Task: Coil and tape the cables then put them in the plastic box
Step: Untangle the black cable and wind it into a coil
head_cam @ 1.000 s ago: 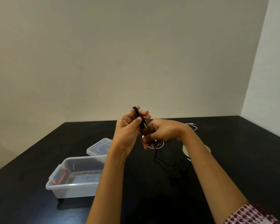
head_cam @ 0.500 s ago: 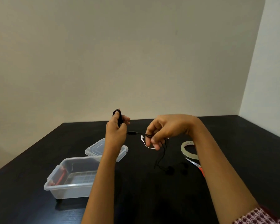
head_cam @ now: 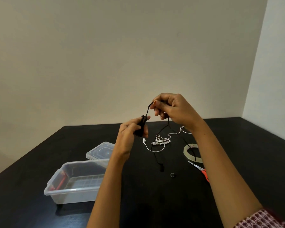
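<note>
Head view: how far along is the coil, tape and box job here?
Done: a red item lies in the plastic box. In hand: the left hand grips the partly wound black cable, the right hand pinches its loose strand, tail hanging to the table. Left: tape and box it; the white earphones lie uncoiled, the tape roll untouched.

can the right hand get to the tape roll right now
Probably not straight away: the right hand pinches the black cable. The tape roll lies uncovered on the table under that forearm, a cable strand across it.

Black table, box, lid, earphones, tape, scissors
</note>
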